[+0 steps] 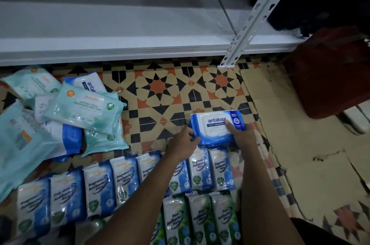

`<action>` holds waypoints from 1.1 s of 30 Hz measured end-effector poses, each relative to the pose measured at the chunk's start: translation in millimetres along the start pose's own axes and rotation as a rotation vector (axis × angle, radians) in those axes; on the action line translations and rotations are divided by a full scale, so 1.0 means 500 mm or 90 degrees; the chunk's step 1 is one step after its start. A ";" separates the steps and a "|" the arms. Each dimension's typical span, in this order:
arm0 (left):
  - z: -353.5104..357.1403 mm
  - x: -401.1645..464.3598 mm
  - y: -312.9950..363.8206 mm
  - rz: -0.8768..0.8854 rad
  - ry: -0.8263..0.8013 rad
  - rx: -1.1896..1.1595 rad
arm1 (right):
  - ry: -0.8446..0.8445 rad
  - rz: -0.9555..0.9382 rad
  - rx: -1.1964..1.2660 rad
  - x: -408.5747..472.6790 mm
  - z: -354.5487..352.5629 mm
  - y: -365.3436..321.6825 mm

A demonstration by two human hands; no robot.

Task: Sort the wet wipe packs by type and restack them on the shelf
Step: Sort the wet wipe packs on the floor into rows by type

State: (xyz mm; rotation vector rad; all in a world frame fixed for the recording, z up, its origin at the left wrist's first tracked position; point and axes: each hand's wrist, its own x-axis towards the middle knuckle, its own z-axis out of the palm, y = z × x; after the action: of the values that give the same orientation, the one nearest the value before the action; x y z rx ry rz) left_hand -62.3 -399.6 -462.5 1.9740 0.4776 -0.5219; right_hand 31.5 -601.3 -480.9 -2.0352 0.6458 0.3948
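Note:
A blue and white Antabax wipes pack (pixel 215 125) lies on the patterned floor, held from both ends. My left hand (pixel 184 141) grips its left end and my right hand (pixel 241 134) grips its right end, fingers over the top. Just below it runs a row of several blue Fragrance Free Antibacterial packs (pixel 100 186). Green Pine Antibacterial packs (pixel 200 218) stand in a row nearer me. A loose pile of teal packs (pixel 84 108) and another Antabax pack (pixel 90 84) lies at the left. The white metal shelf (pixel 120 30) spans the top and holds no packs.
A white perforated shelf post (pixel 250 16) comes down to the floor at right of centre. A dark red bag (pixel 330 72) sits on the floor at the right, over flattened cardboard (pixel 300 144). Bare tiled floor (pixel 160 88) lies between the shelf and the packs.

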 end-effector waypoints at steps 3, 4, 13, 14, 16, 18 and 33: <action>-0.002 -0.005 -0.006 -0.002 -0.004 0.008 | 0.004 -0.022 0.010 -0.009 0.002 0.003; -0.003 -0.005 -0.009 0.000 -0.008 0.007 | 0.007 -0.027 0.014 -0.015 0.005 0.003; -0.008 -0.003 -0.022 0.019 -0.027 0.017 | 0.018 -0.025 0.046 -0.023 0.024 0.012; -0.009 -0.003 -0.021 0.017 -0.026 0.019 | 0.019 -0.028 0.046 -0.022 0.024 0.012; -0.012 -0.005 -0.017 0.014 -0.028 0.024 | 0.028 -0.030 0.045 -0.024 0.027 0.013; -0.012 -0.005 -0.019 0.009 -0.033 0.020 | 0.042 -0.032 0.040 -0.027 0.029 0.012; -0.092 -0.028 -0.021 0.019 0.095 0.029 | 0.124 -0.013 -0.031 -0.044 0.063 0.006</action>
State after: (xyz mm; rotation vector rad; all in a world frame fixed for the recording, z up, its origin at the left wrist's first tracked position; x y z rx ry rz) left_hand -72.2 -355.5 -443.5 2.0706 0.5327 -0.3711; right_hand 11.4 -569.4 -487.8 -2.1418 0.7381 0.2025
